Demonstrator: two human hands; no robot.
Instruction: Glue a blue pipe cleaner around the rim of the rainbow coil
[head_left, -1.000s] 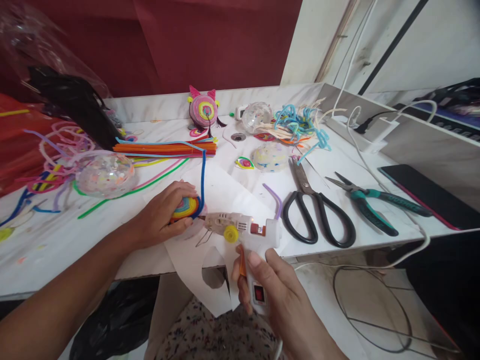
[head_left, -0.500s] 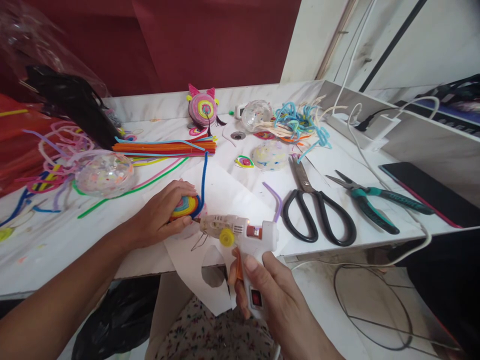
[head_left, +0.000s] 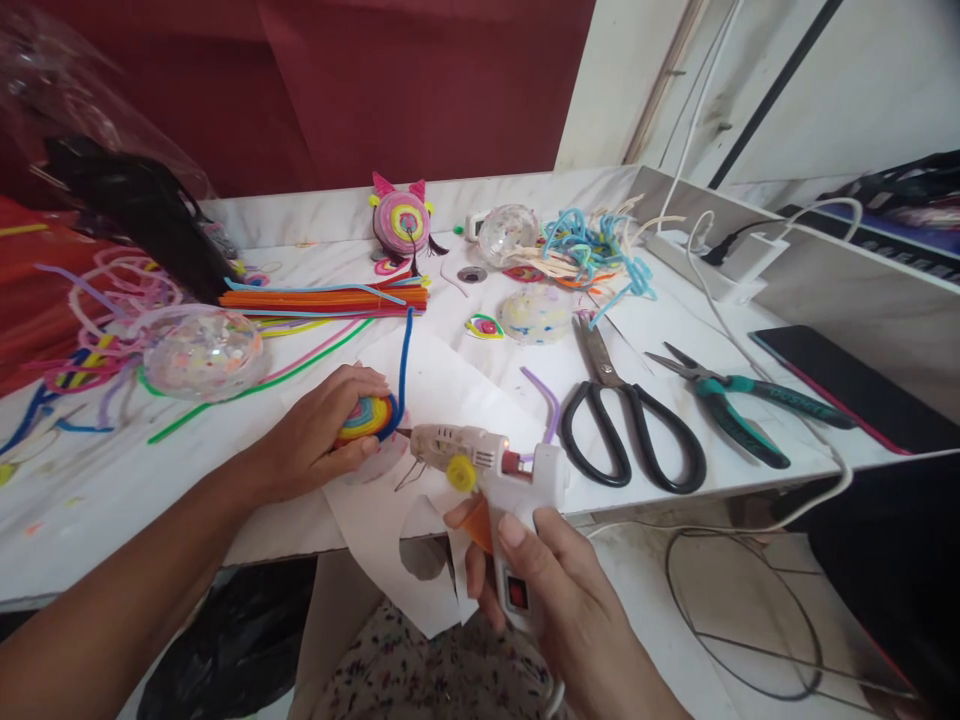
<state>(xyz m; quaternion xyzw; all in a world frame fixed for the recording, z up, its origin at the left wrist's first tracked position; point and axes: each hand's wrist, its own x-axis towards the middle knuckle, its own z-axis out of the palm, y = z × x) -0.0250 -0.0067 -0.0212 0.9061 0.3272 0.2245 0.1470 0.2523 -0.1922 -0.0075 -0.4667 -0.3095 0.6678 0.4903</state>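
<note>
My left hand (head_left: 326,430) is closed around a round coil (head_left: 369,418) of rainbow colours with a dark blue outer edge. A dark blue pipe cleaner (head_left: 406,360) rises from the coil's right side. In my right hand (head_left: 540,570) is a white glue gun (head_left: 461,450), held by its handle, with fingers near the orange trigger. Its nozzle points left and lies close to the coil's lower right edge; whether they touch is unclear. Beneath both is cut white paper (head_left: 375,520) that hangs over the table edge.
Black-handled scissors (head_left: 611,400), green-handled pliers (head_left: 750,395) and a phone (head_left: 840,385) lie to the right. Orange pipe cleaners (head_left: 322,300), a clear ball (head_left: 202,350) and a pink yarn figure (head_left: 403,220) are behind. A white cable (head_left: 810,500) runs along the right.
The glue gun in my right hand has shifted slightly right, its nozzle a little farther from my left hand. The coil stays in my left hand. The view has moved slightly.
</note>
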